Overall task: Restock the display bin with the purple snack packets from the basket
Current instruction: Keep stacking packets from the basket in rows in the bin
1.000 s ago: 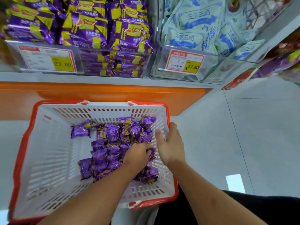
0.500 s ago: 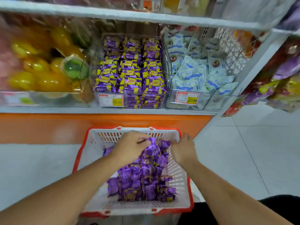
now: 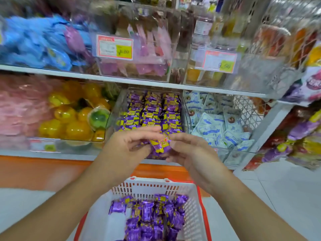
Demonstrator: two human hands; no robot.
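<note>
1. On the left of the low shelf sits a clear tub of yellow jelly cups (image 3: 69, 122), with one green cup among them. They look blurry.
2. Next comes the left hand (image 3: 128, 146). It is held up in front of the shelf. Its fingers are curled and pinch the left side of a small bunch of purple snack packets (image 3: 160, 145).
3. The packets sit right between the two hands, touching both. The top one shows a yellow and purple wrapper facing up.
4. Just behind the hands is the display bin (image 3: 185, 108). It is clear, and purple and yellow packets already lie in rows inside it.
5. The right hand (image 3: 187, 153) holds the right side of the bunch. Its thumb and fingers are bent around the packets.
6. To the right of the bin sits a tub of pale blue packets (image 3: 217, 126).
7. Down low, under the arms, the white basket (image 3: 152, 186) with a red rim sits on the floor. More purple packets lie piled in it, well apart from the hands.
</note>
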